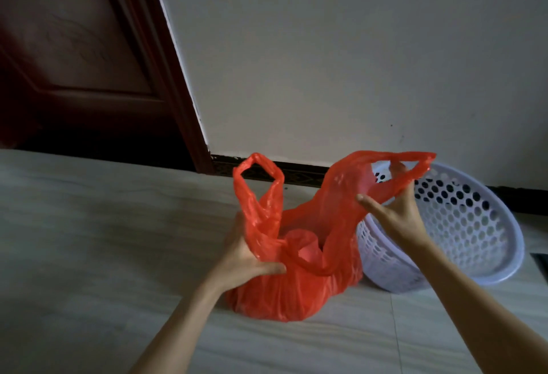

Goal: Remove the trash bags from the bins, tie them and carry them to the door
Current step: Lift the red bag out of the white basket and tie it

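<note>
A pale tiled floor point(89, 240) runs back to a white wall point(326, 47), with a dark wooden door point(74, 62) at the far left. Right of the door, near the middle of the floor, sits a red trash bag point(281, 293), out of its bin and not yet tied. The left hand point(246, 255) grips the base of the bag's left handle loop, fingers curled round the gathered plastic. The right hand point(397, 213) holds the right handle up and stretched, fingers hooked through its loop. Just right of the bag, touching it, a white perforated bin point(462, 225) leans tilted.
</note>
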Tool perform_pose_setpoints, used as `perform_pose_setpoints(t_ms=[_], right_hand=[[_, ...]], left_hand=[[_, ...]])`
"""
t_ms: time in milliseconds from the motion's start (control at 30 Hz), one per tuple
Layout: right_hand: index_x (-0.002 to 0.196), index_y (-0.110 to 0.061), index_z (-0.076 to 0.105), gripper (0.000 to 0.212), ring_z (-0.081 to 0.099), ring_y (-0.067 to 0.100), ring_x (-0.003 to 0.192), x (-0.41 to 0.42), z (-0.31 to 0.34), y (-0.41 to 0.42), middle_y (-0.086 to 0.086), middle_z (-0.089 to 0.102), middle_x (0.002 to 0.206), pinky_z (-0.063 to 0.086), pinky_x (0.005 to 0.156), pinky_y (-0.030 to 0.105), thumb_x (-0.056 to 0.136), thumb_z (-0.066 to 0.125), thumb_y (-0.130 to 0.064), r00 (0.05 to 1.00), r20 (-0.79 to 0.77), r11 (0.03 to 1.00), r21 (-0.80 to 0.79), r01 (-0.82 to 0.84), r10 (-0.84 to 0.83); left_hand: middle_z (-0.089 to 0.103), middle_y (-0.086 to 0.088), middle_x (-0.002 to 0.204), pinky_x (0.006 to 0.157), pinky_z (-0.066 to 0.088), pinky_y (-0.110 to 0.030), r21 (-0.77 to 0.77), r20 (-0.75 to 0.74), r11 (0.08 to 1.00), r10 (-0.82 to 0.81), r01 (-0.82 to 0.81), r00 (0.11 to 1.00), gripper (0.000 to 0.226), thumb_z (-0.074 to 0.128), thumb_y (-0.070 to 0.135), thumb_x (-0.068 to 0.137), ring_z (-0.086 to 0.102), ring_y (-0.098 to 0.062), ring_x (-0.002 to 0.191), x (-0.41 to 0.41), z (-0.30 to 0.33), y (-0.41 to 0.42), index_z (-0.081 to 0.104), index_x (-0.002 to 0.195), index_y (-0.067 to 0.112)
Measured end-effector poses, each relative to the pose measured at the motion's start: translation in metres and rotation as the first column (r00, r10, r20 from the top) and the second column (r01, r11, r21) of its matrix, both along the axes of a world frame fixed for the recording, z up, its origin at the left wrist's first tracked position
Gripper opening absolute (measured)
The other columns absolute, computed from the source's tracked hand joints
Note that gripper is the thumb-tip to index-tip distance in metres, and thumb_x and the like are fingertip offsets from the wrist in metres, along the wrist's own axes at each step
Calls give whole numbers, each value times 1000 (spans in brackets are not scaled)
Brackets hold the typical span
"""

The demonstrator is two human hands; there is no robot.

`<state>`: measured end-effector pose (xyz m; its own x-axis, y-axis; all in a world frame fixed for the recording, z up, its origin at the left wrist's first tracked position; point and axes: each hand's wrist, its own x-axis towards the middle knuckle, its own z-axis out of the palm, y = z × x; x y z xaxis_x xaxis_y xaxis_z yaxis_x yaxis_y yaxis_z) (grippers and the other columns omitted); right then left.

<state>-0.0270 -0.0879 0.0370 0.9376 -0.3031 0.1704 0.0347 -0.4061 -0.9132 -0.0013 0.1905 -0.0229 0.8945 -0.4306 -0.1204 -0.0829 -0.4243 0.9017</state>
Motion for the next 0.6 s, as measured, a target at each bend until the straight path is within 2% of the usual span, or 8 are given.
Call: perform_pose_setpoints(t_ms=[67,133,233,300,367,433,533,600], right_hand=[[136,-20,28,110,34,6,130,2,5,0,3,26,146,32,108,22,49,71,-70,997,-45,998,8,-67,67],[137,-30,19,95,39,-1,121,4,9,7,-9,24,142,38,101,17,63,78,-37,956,-123,964,42,-264,267],[133,-35,12,98,54,-2,103,16,3,15,-13,42,123,53,86,25,69,72,8,853,-229,882,169,-440,469],[136,-18,19,88,62,19,86,31,-3,20,2,51,108,58,73,37,70,70,10,889,-251,920,198,-339,382],[133,-8,24,77,58,26,80,46,-6,29,9,50,115,53,59,25,73,70,6,935,-230,955,182,-232,271],[135,-6,25,79,54,23,90,57,-12,42,7,50,118,46,60,17,72,74,-5,946,-281,986,4,-168,162],[120,-12,49,54,48,30,110,59,-20,59,10,57,115,37,93,36,73,71,-25,940,-317,819,-502,-277,124],[114,-12,56,40,48,29,112,57,-20,67,11,59,112,31,96,34,76,66,-19,903,-299,716,-551,-428,310]], left_hand=[[30,1,145,114,25,-33,171,181,981,62,-93,982,119,86,43,47,28,-12,135,7,-10,-8,21,144,18],[47,-5,130,100,34,-21,62,258,976,188,-211,948,78,79,14,67,44,-17,125,20,-6,-20,40,134,4],[65,-17,98,82,43,-24,-88,156,927,375,-366,914,22,61,4,84,66,-18,91,30,1,-27,61,104,-4],[64,-10,102,87,45,-30,-217,-129,835,489,-505,863,19,55,5,89,63,-11,89,31,6,-26,58,108,3],[61,-16,116,97,45,-40,-357,-416,708,463,-609,783,29,50,10,91,61,-25,100,32,3,-25,54,120,5],[59,-17,114,87,49,-38,-389,-569,590,450,-707,688,34,44,10,93,64,-22,86,32,-1,-27,49,126,3],[62,-12,81,60,51,-26,-334,-665,502,474,-798,577,27,38,16,95,60,-19,66,28,-4,-31,64,99,11],[66,-11,61,58,52,-25,-372,-724,508,366,-777,585,50,33,24,94,63,-21,61,23,-1,-34,71,64,14]])
